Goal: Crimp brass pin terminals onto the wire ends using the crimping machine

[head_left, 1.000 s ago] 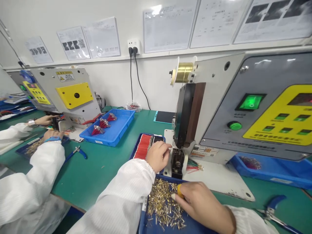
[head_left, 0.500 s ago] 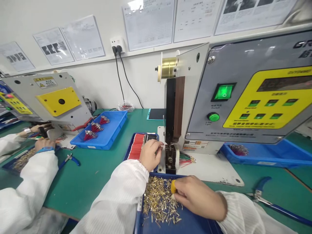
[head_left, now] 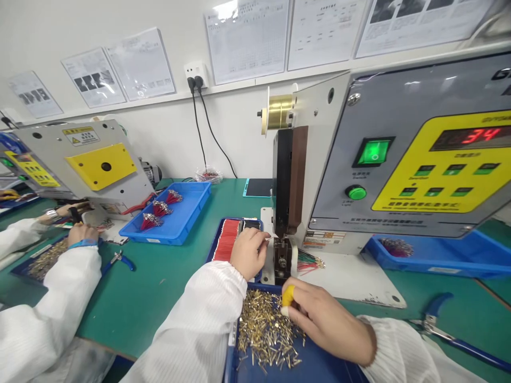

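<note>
Beside the grey crimping machine (head_left: 339,175), the left hand (head_left: 249,254) pinches a thin wire (head_left: 266,239) at its die; the right hand (head_left: 325,319), wearing a yellow finger cot (head_left: 288,296), holds its fingertips together just above loose brass terminals (head_left: 267,332) in a blue plastic tray (head_left: 315,367).

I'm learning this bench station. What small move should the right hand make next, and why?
Probably the right hand, with its yellow finger cot, should pinch one loose brass terminal from the blue tray and bring it to the grey benchtop press, since the left hand appears to hold a thin wire end there.
</note>
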A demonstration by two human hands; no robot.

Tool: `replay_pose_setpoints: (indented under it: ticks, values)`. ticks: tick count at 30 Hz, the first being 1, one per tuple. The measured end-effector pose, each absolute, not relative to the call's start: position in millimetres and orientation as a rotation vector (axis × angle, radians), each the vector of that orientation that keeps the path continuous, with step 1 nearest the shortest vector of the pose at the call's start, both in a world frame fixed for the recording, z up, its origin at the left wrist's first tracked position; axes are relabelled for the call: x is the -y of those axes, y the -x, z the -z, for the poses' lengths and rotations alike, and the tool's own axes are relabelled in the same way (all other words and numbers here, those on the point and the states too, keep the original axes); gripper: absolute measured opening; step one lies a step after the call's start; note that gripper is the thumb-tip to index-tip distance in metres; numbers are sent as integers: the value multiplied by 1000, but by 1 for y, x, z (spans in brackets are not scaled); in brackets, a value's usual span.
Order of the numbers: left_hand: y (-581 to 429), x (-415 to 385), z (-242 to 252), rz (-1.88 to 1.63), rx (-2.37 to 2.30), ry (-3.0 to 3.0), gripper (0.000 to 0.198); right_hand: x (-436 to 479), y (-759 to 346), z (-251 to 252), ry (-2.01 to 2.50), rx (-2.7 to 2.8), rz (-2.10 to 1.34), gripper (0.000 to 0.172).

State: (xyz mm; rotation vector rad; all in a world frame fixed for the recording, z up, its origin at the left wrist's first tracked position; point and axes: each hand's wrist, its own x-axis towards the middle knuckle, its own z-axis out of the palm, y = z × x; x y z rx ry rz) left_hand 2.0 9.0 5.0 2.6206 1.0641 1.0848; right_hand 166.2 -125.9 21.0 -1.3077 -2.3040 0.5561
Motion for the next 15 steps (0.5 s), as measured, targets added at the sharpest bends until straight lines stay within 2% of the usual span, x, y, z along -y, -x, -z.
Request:
replay_pose_setpoints:
  ticks: [6, 15]
  values:
    - [11, -23, -9, -652, -1462, -2701, 24, 125, -165, -22, 1402, 2301, -644, 14]
    - [20, -28, -9, -470, -1466, -2664, 21, 123, -167, -20, 1310, 2281, -614, 13]
